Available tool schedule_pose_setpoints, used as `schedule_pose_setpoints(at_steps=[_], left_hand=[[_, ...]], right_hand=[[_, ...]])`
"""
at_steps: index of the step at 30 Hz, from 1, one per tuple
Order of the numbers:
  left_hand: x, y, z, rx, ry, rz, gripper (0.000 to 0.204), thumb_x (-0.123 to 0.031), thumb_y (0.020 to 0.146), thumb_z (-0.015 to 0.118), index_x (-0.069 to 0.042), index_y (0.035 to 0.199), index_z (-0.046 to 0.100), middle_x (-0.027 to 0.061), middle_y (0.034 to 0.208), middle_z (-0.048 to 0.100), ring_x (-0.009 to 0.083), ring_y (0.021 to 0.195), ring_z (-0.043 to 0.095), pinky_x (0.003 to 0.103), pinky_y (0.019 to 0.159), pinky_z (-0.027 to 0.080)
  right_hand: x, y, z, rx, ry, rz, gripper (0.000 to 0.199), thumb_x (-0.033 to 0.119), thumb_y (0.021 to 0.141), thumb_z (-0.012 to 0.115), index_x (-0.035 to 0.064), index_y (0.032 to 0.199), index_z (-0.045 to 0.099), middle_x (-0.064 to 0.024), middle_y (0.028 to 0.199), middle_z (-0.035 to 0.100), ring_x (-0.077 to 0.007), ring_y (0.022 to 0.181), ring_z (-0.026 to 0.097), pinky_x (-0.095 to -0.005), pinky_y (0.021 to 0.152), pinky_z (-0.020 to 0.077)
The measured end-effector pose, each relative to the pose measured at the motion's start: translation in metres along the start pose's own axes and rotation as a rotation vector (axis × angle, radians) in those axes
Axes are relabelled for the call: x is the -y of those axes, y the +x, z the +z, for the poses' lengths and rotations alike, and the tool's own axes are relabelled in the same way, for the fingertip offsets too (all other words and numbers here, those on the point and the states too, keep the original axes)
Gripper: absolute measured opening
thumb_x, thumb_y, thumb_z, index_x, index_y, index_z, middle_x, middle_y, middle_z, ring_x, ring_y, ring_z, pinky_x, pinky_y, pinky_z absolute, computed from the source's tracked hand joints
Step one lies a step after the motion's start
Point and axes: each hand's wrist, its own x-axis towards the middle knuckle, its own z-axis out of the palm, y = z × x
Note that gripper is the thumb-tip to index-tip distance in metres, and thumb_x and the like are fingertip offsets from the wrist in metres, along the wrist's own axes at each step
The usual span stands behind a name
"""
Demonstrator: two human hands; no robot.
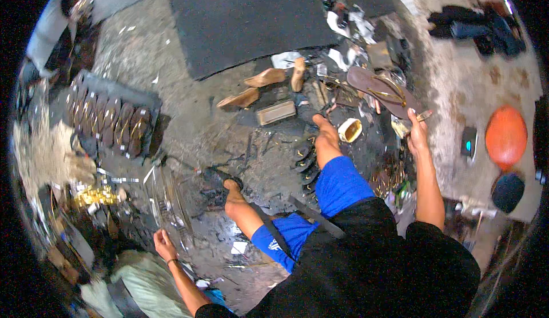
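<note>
At the right, my right hand [418, 137] is closed on the heel end of a brown flip-flop [374, 84] with a thin gold-trimmed strap. A small brownish piece [424, 115] shows beside the fingertips; its kind is unclear. Low on the left, my left hand [164, 245] hangs with its fingers curled together, and whatever may be inside them is hidden. Just beyond it stands a blurred thin metal frame [166, 198]. Between my feet and the held flip-flop lies a cream container [350, 130] with a brownish inside.
Several finished-looking sandals fill a dark tray [150, 98] at the left. Wooden shoe lasts [266, 78] and a rectangular block [276, 113] lie ahead of my feet, before a dark sheet [251, 20]. An orange rounded object [506, 136] sits at the far right.
</note>
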Motion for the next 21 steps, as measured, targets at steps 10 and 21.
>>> schedule_pose_setpoints(at_steps=[10, 21], left_hand=[[0.033, -0.004, 0.013, 0.302, -0.078, -0.179, 0.022, -0.019, 0.093, 0.064, -0.002, 0.107, 0.066, 0.0151, 0.097, 0.072, 0.0282, 0.09, 0.069, 0.036, 0.081, 0.052], [0.047, 0.093, -0.099, -0.022, 0.574, -0.103, 0.032, -0.017, 0.094, 0.051, -0.026, 0.119, 0.07, 0.0193, 0.101, 0.071, 0.0394, 0.095, 0.069, 0.051, 0.081, 0.055]], right_hand=[[-0.04, 0.009, -0.067, -0.097, -0.088, 0.152, 0.051, 0.034, 0.094, 0.067, -0.0003, 0.131, 0.057, -0.0111, 0.131, 0.058, -0.0231, 0.117, 0.055, -0.0387, 0.104, 0.04], [-0.02, 0.002, 0.002, 0.17, -0.156, 0.184, 0.051, 0.039, 0.096, 0.064, -0.0006, 0.127, 0.059, -0.0089, 0.123, 0.063, -0.0221, 0.106, 0.061, -0.038, 0.092, 0.0503]])
